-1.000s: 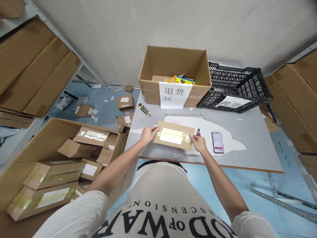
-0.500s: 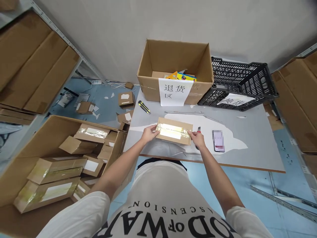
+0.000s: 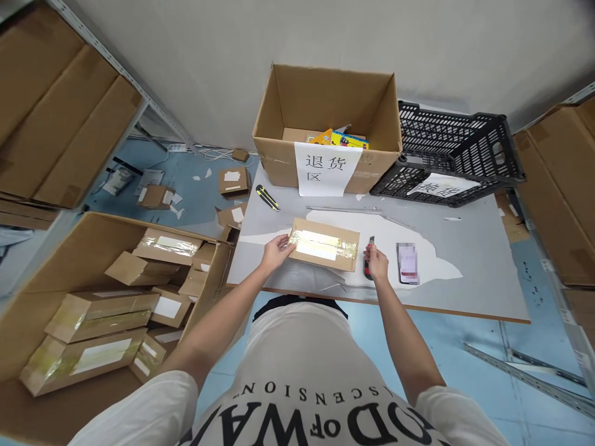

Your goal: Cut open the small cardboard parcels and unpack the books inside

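Your left hand (image 3: pixel 277 251) grips the left end of the taped parcel (image 3: pixel 324 244), pinning it flat near the table's (image 3: pixel 465 291) front edge. Your right hand (image 3: pixel 375 262) closes around the red knife (image 3: pixel 369 260) just beside the parcel. The cardboard box (image 3: pixel 325 118) behind bears a sheet reading 退货区.

Open cardboard box (image 3: pixel 325 124) at table (image 3: pixel 465 291) back edge, paper sign (image 3: pixel 325 170) taped on front. Black plastic crate (image 3: pixel 453 158) just beside, right. Yellow-black knife (image 3: pixel 268 198) near left edge. Phone (image 3: pixel 408 263) right of centre. Big carton (image 3: pixel 69 272) of taped packages on floor, left.
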A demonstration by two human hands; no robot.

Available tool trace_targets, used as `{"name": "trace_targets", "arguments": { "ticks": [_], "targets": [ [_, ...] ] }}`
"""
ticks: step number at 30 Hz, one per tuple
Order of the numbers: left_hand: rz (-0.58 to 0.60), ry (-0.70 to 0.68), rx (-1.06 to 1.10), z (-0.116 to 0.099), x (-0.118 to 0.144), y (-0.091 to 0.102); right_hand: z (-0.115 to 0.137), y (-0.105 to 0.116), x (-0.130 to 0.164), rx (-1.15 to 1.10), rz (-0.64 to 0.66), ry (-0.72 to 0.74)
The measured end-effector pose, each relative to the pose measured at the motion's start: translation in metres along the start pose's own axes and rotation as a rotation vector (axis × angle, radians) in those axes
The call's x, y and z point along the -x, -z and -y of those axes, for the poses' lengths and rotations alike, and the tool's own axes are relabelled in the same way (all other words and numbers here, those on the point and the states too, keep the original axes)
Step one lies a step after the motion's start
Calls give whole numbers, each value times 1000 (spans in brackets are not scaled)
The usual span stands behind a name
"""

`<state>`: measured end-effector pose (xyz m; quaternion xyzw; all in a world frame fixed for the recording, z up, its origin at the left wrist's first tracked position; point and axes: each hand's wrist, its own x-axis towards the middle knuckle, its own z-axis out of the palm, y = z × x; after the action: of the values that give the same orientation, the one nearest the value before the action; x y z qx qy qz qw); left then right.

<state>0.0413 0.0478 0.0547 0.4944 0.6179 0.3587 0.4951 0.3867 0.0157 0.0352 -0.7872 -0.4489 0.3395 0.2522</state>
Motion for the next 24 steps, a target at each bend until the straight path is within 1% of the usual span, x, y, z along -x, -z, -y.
{"name": "trace_targets", "arguments": {
  "ticks": [2, 5, 8, 10, 14, 17, 21, 24],
  "targets": [
    [6, -21, -24, 1, 5, -1, -18, 2, -3, 129, -74, -54],
    [-9, -90, -179, -3, 18, -1, -35, -1, -4, 300, -48, -94],
    [-13, -255, -446, -12, 34, -1, -40, -11, -5, 469, -4, -148],
    [31, -381, -592, -18, 43, -3, -39, -16, -8, 517, 7, -181],
    [216, -565, -790, -27, 54, -8, -38, -22, -15, 547, 24, -217],
    [335, -637, -874, -28, 56, -12, -38, -21, -16, 526, 39, -220],
    [375, -649, -915, -25, 54, -12, -35, -12, -12, 469, 34, -174],
    [380, -671, -930, -22, 53, -11, -23, 5, -8, 365, -13, -40]
  ]
}}
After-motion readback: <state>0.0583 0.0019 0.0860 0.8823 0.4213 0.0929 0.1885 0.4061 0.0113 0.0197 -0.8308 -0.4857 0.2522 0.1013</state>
